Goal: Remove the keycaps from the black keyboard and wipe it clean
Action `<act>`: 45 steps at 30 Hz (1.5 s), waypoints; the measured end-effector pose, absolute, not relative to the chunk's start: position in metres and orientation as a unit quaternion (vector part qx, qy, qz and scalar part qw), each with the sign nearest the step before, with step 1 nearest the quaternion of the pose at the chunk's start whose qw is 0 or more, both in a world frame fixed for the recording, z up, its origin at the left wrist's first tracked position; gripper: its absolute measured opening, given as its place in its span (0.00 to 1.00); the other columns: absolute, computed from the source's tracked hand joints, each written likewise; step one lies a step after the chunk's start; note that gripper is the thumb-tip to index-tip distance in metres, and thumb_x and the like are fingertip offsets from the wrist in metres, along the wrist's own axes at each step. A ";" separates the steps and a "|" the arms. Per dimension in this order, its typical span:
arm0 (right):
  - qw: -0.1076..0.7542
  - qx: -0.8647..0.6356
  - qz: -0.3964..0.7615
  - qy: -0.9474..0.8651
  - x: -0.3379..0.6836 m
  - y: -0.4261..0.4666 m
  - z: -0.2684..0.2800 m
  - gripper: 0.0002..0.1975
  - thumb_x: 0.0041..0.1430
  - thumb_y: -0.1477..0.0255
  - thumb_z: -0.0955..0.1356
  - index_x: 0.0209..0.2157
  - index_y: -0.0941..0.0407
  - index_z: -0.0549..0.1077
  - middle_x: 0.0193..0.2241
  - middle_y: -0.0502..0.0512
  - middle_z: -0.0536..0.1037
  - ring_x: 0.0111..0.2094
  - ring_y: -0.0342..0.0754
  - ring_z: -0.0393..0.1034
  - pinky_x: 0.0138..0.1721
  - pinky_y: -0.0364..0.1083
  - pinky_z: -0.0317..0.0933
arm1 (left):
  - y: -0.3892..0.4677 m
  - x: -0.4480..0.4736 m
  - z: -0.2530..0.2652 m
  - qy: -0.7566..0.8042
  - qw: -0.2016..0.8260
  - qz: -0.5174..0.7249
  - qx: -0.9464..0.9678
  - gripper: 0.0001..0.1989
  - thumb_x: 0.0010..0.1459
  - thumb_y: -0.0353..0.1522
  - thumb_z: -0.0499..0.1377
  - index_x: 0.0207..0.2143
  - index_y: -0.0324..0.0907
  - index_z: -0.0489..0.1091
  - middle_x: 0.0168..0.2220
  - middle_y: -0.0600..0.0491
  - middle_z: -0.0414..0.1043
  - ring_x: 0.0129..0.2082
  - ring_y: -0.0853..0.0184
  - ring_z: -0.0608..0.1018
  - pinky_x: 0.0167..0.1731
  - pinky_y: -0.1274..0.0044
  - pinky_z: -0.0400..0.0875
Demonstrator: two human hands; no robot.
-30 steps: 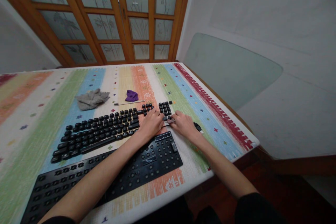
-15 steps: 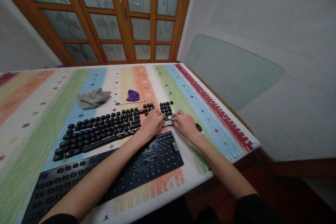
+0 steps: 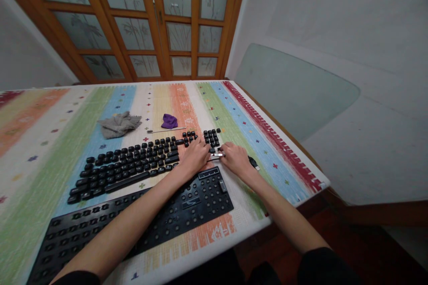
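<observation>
Past the near keyboard base, my left hand (image 3: 198, 155) rests with curled fingers beside the loose black keycaps (image 3: 129, 162); what its fingertips hold, if anything, is hidden. Just to its right, my right hand (image 3: 234, 156) is closed on a small shiny metal tool (image 3: 217, 155), whose exact kind is too small to make out. The tool points left towards my left fingertips. Keycaps lie in keyboard order, with the number block (image 3: 211, 137) right in front of my fingers. Below my left forearm is the black keyboard base (image 3: 214, 207), its key posts bare over most of it.
A grey cloth (image 3: 119, 125), a purple cloth (image 3: 169, 121) and a thin brush (image 3: 165, 130) lie behind the keycaps. Right of my right hand is a black cable with a plug (image 3: 254, 164). A striped cloth (image 3: 264, 142) covers the table, whose right edge runs beside a wall.
The metal tool between my hands has turned slightly and shows brighter now. My right hand has shifted very little, and my left hand stays in place.
</observation>
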State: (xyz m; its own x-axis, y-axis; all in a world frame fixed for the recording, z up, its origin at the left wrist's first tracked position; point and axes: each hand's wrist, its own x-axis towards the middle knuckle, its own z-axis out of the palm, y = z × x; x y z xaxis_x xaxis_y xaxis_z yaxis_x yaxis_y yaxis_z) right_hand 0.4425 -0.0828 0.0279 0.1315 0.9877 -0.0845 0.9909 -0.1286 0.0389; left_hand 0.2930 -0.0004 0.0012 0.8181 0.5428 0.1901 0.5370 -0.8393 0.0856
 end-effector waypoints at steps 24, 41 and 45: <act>-0.063 0.736 -0.014 0.674 0.456 -0.095 0.034 0.12 0.66 0.70 0.63 0.43 0.58 0.76 0.44 0.61 0.79 0.42 0.54 0.75 0.37 0.46 0.61 | -0.012 0.277 0.010 0.275 0.033 0.151 0.949 0.08 0.65 0.29 0.55 0.36 0.36 0.73 0.36 0.43 0.75 0.42 0.55 0.72 0.43 0.65 0.69; 0.026 0.726 -0.095 0.681 0.412 -0.164 0.038 0.11 0.65 0.67 0.65 0.38 0.59 0.76 0.37 0.61 0.82 0.37 0.53 0.78 0.34 0.45 0.60 | -0.131 0.225 -0.012 0.249 0.089 0.257 0.929 0.13 0.65 0.30 0.55 0.50 0.37 0.70 0.52 0.42 0.73 0.54 0.54 0.73 0.53 0.60 0.74; 0.055 0.736 -0.082 0.670 0.400 -0.168 0.037 0.13 0.69 0.66 0.62 0.41 0.60 0.74 0.39 0.66 0.81 0.39 0.57 0.78 0.34 0.46 0.62 | -0.145 0.226 -0.032 0.253 0.063 0.264 0.929 0.17 0.66 0.30 0.52 0.55 0.34 0.67 0.56 0.39 0.72 0.59 0.52 0.72 0.56 0.60 0.72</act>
State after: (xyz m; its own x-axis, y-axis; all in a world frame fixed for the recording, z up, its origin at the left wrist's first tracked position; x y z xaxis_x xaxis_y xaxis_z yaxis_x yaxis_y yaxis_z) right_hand 0.4003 -0.1679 0.0365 0.0889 0.9771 -0.1934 0.9950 -0.0962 -0.0287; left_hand 0.2256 -0.1453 -0.0317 0.7326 0.5030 0.4586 0.4367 -0.8641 0.2503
